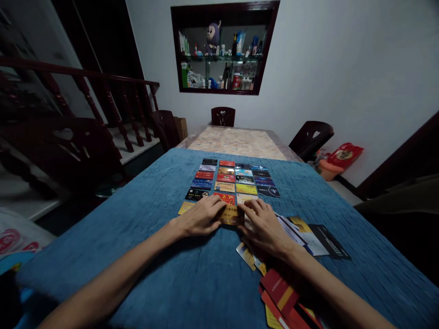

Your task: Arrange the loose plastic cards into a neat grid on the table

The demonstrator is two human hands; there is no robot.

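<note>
We have both bare hands at the near end of the laid-out cards, with a flat rectangular gold card between them. Our left hand has its thumb and fingertips drawn together on the card's left end; our right hand pinches the right end the same way, though its fingers hide that corner. Whether the card lies flat on the soft blue cloth or is slightly raised, we cannot tell.

The gold card sits just below a bright red card with yellow markings, near a pale cream card. Beside our right forearm, dark red paper-like folders overlap loosely, and a long black printed card lies farther right.

We judge the gold card to be light, thin and fairly stiff, probably smooth plastic, so it should slide easily and could slip from dry fingertips. It is hardly fragile, but its thin edge may be awkward to lift from the cloth. We do best holding it by the two short ends, thumbs low and fingertips high, keeping clear of its neighbours.
</note>
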